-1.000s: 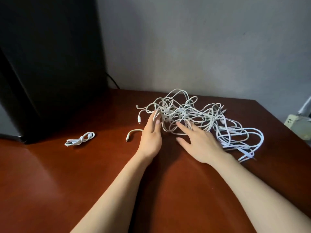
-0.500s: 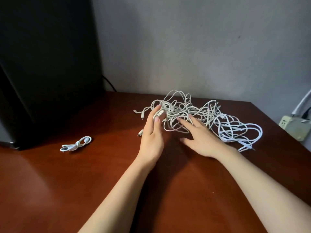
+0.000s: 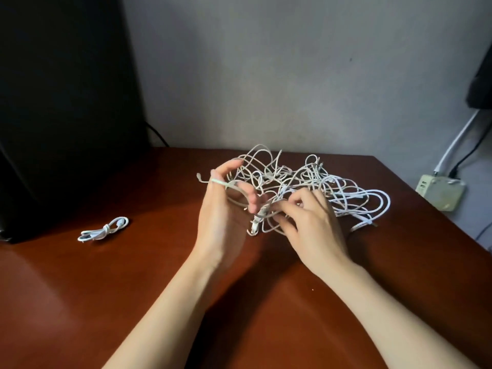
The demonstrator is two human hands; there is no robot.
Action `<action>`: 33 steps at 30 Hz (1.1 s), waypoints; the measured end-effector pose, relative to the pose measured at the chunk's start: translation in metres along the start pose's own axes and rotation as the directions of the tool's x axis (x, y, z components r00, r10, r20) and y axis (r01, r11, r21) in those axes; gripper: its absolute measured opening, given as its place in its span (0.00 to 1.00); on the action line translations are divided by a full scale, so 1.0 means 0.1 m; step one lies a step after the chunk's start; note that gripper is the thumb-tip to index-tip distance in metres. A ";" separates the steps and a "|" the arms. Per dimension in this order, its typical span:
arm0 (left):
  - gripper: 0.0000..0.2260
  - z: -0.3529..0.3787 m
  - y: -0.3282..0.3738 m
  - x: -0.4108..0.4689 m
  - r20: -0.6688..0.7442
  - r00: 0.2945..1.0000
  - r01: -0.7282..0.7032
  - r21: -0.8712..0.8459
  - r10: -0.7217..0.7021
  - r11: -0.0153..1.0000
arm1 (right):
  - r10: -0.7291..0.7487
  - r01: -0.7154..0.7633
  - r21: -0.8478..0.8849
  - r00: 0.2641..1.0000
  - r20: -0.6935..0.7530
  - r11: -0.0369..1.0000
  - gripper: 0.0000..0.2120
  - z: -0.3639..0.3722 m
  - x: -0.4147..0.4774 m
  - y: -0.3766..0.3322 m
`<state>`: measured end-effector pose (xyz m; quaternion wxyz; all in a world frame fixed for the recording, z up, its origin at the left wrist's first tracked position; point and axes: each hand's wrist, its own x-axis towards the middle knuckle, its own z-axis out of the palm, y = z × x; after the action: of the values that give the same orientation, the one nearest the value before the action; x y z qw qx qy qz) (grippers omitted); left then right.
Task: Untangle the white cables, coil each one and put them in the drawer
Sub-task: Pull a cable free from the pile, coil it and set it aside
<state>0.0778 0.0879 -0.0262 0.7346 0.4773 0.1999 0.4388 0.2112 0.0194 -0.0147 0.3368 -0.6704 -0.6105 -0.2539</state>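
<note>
A tangle of white cables (image 3: 319, 185) lies on the red-brown wooden table (image 3: 133, 288), near its far edge by the wall. My left hand (image 3: 223, 219) is lifted at the tangle's left side, with a strand looped over its fingers and its fingertips curled round cable. To the right, my right hand (image 3: 308, 225) pinches strands at the tangle's near edge, close to a hanging plug end. One small coiled white cable (image 3: 103, 230) lies apart on the table's left. No drawer is in view.
A large black box (image 3: 61, 110) stands at the table's back left, with a dark cord behind it. Off the table's right edge, a pale power strip (image 3: 439, 191) with white and black leads sits against the grey wall.
Both hands went from resting flat at the tangle to gripping strands. The left hand rose with a cable over its fingers, and the tangle's near left part lifted off the table.
</note>
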 end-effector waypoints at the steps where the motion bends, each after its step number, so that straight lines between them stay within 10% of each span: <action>1: 0.06 0.05 0.07 0.01 -0.057 0.998 -0.021 0.016 0.022 1.000 | -0.004 0.004 -0.017 1.000 -0.024 1.000 0.06 0.01 0.00 0.03; 5: 0.21 0.13 0.59 0.01 -0.070 0.989 -0.145 -0.461 0.128 0.876 | 0.066 -0.067 -0.052 0.998 -0.026 0.996 0.05 0.00 -0.02 0.13; 12: 0.20 -0.07 0.73 -0.02 0.023 0.973 -0.157 -0.666 0.230 0.729 | 0.050 -0.047 -0.075 0.998 0.042 0.996 0.09 0.07 -0.03 0.09; 18: 0.14 -0.01 0.74 -0.05 -0.176 0.915 -0.369 -0.009 0.362 0.929 | -0.010 0.017 0.022 0.957 -0.289 1.000 0.14 0.02 -0.04 0.07; 24: 0.15 0.08 0.43 -0.09 0.233 0.877 -0.433 0.763 0.421 0.480 | -0.049 0.115 0.154 0.924 -0.379 0.981 0.17 -0.08 -0.04 -0.02; 27: 0.23 0.12 0.34 -0.13 0.372 0.901 -0.431 0.820 0.222 0.376 | 0.040 0.085 0.361 0.945 -0.324 0.929 0.14 -0.14 -0.05 -0.13; 33: 0.08 0.17 0.32 -0.19 0.371 0.912 -0.409 0.854 0.173 0.323 | -0.084 0.179 0.428 0.969 -0.232 0.886 0.14 -0.22 -0.06 -0.24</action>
<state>0.0655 0.0685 0.0069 0.2706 0.8740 0.2395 0.3248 0.1883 -0.0002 -0.0013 0.5248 -0.5023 -0.6581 -0.1982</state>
